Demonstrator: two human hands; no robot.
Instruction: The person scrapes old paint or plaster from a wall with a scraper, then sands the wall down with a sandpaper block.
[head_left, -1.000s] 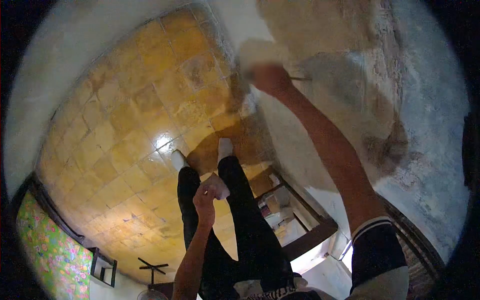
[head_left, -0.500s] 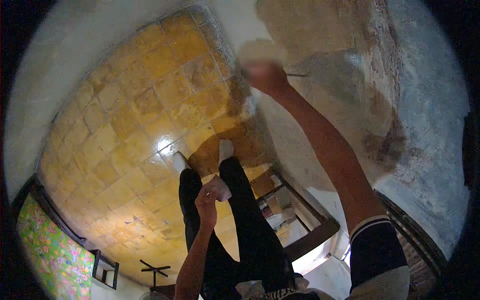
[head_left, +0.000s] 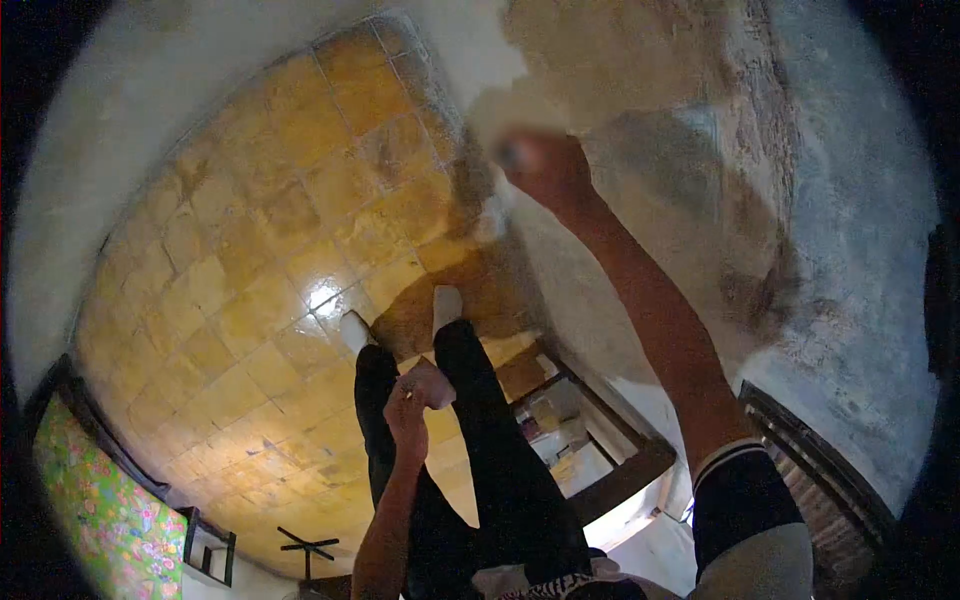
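Observation:
My left hand [head_left: 408, 400] is low in front of my dark trousers, its fingers closed on a pale pinkish piece [head_left: 433, 384] that looks like a cloth or a sheet. At the upper middle, my right hand [head_left: 548, 168] is raised at the stained wall [head_left: 640, 250], with its fingers curled. The area at its fingertips is blurred, so what it holds, if anything, cannot be made out.
Yellow floor tiles [head_left: 290, 220] lie under my feet. A dark-framed shelf [head_left: 625, 480] stands at the lower right, beside a dark slatted piece [head_left: 810, 480]. Flowered green cloth [head_left: 100, 500] hangs at the lower left, near a dark stand [head_left: 308, 545].
My right hand has shifted slightly right and down, and its wrist has turned. The thin dark thing beside it no longer shows. My left hand has moved a little to the left.

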